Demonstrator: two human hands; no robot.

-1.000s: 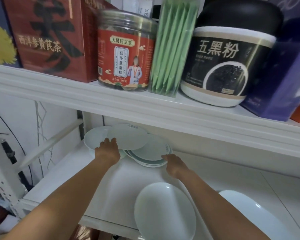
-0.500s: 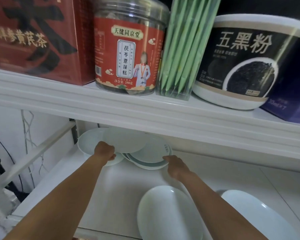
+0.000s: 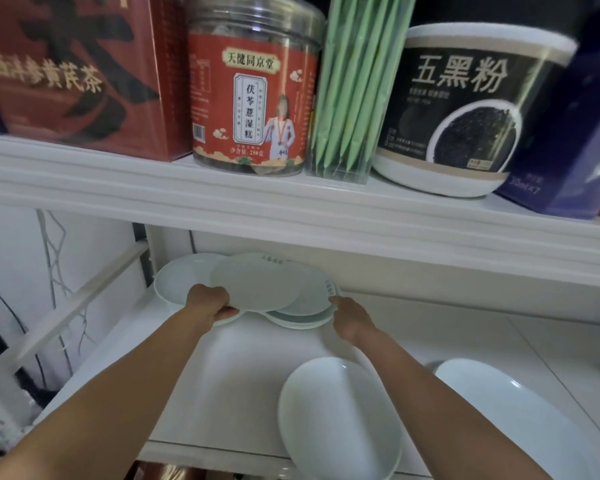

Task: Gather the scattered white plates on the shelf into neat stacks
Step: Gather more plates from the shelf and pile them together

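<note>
The left hand (image 3: 207, 301) pinches the top plate (image 3: 257, 282) by its rim, evidently to centre it; the right hand (image 3: 352, 315), fingers extended, steadies the plate stack (image 3: 305, 317) on the shelf (image 3: 222, 375).

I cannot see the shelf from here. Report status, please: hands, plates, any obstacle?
Left hand grips top plate at the rear. Right hand touches the stack rim. Two front plates not yet gathered. No obstacle seen.
</note>
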